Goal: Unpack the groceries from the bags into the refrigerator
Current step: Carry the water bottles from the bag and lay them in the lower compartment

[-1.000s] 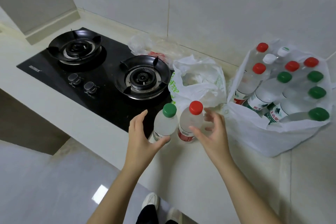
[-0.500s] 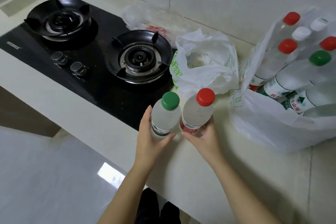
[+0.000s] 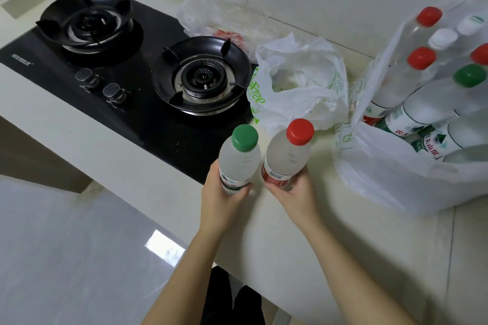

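My left hand (image 3: 221,199) grips the lower part of a green-capped water bottle (image 3: 239,159). Beside it, my right hand (image 3: 293,194) grips the base of a red-capped water bottle (image 3: 286,154). Both bottles stand side by side near the counter's front edge; whether they are lifted off it I cannot tell. At the right, a white plastic bag (image 3: 390,174) holds several more bottles with red, green and white caps. A smaller crumpled white bag (image 3: 298,87) with green print lies behind the two held bottles. No refrigerator is in view.
A black two-burner gas hob (image 3: 126,74) fills the counter's left part, its knobs near the front. A clear plastic bag (image 3: 219,18) with something red inside lies against the tiled wall. The pale counter (image 3: 343,232) edge runs diagonally, with grey floor below left.
Both hands closed from open reaching around the two bottles and now grip them. The camera has come closer and lower, so the big bag shifted to the right edge.
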